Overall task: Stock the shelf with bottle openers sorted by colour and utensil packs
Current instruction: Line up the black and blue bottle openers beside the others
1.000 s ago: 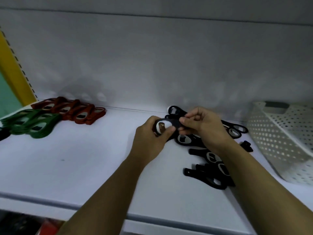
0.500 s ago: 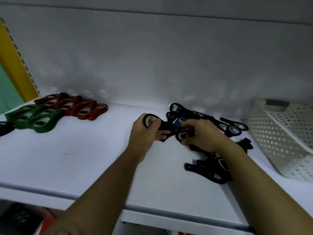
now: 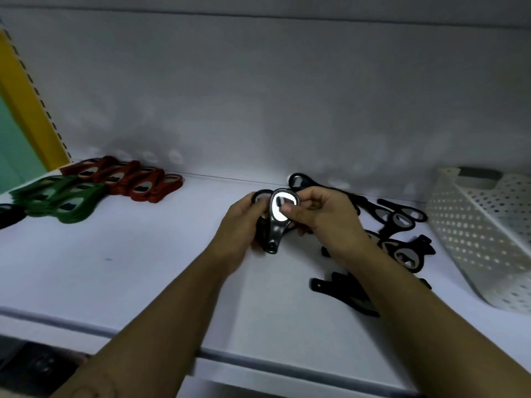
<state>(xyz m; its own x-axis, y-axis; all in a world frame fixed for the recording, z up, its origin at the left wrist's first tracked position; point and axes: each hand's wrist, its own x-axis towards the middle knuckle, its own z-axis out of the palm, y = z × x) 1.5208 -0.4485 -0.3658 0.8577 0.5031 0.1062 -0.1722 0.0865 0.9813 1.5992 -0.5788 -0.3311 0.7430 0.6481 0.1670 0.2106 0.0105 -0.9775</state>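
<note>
Above the middle of the white shelf point(image 3: 143, 282), my left hand point(image 3: 241, 225) grips a small stack of black bottle openers point(image 3: 263, 196). My right hand point(image 3: 321, 216) pinches the round metal head of another black opener point(image 3: 277, 222) and holds it against that stack, handle pointing down. Loose black openers point(image 3: 402, 248) lie scattered on the shelf to the right, partly hidden under my right forearm. A row of red openers point(image 3: 138, 179) and a row of green openers point(image 3: 63, 199) lie at the back left.
A white perforated basket point(image 3: 482, 231) leans at the right end of the shelf. A yellow upright point(image 3: 28, 110) bounds the left side. One dark opener point(image 3: 8, 215) shows at the far left edge. The shelf's front lip point(image 3: 258, 360) runs below my forearms.
My right hand has lifted a black opener out of the loose pile and brought it up against the stack in my left hand. Both hands rose slightly off the shelf.
</note>
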